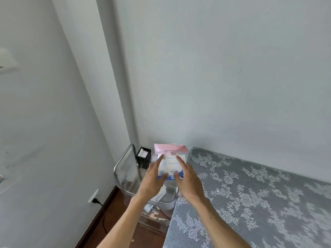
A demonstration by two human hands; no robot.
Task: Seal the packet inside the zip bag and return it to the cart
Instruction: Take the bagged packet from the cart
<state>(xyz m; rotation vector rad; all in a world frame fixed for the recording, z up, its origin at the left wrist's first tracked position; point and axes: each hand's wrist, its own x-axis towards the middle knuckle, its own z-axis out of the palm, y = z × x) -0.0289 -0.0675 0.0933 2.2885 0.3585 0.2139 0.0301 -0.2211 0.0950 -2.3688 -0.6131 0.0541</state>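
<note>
A clear zip bag point(170, 150) with a pink top strip holds a white and blue packet point(170, 167). Both hands hold it upright in front of me, above the cart point(125, 169), a clear plastic trolley with a metal handle in the room's corner. My left hand point(154, 178) grips the bag's left side, with the thumb on the lower front. My right hand point(187, 178) grips the right side the same way. Whether the pink zip strip is pressed closed cannot be told.
A black box point(143, 155) with white contents stands on the cart's top. Lower cart shelves hold small items point(152, 208). A bed with a grey floral cover point(250, 194) fills the right. A wall socket with a black plug point(94, 198) is on the left wall.
</note>
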